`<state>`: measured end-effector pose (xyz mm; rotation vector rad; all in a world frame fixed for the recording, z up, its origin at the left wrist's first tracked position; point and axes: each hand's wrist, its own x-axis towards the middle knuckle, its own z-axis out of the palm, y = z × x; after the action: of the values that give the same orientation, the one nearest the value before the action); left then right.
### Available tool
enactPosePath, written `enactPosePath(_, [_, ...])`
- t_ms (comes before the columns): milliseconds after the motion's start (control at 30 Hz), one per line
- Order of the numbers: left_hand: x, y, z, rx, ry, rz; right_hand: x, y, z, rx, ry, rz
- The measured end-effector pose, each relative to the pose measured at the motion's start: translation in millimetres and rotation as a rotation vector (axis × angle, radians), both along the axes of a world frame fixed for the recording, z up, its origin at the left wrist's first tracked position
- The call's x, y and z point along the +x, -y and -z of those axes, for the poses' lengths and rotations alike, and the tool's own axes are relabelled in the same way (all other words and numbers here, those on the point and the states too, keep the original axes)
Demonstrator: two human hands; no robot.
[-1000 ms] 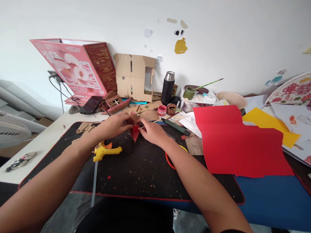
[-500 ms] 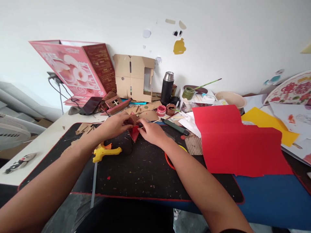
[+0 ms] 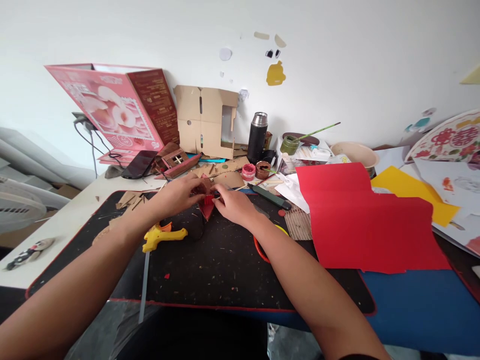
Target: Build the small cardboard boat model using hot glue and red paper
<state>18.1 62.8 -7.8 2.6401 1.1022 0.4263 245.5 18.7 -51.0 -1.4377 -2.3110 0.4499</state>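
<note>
Red model piece [image 3: 206,210]: it is at the middle of the scene, over the far part of the black mat [image 3: 217,275], between the two hands; its pointed end is turned to the near side.
Pink box [image 3: 112,110]: stands tilted at the far left, and the dark phone [image 3: 139,164] is in front of it.
Cardboard scraps [image 3: 129,200]: lie near the far left corner of the mat.
Glue gun [image 3: 161,237]: yellow, lies on the mat, nearer than the left hand; its pale glue stick [image 3: 144,285] reaches over the near edge.
Brown model house [image 3: 178,162]: rests on the far side of the tabletop [image 3: 75,220], beyond the left hand.
Left hand [image 3: 183,192]: its fingers are closed on the left side of the red model piece.
Right hand [image 3: 233,205]: its fingers are closed at the right side of the same piece; the exact contact is too small to see.
Paint jars [image 3: 248,172]: one pink, one brown, beyond the right hand.
Green cutter [image 3: 270,196]: just right of the right hand.
Red sheet [image 3: 367,220]: spread at the right, partly covering the yellow paper [image 3: 416,192].
</note>
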Motion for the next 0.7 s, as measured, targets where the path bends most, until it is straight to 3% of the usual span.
enactPosePath(700, [-4.4,-3.1,1.0,-0.108,0.052,-0.038,-0.7,0.8,0.7,-0.034,-0.048,-0.007])
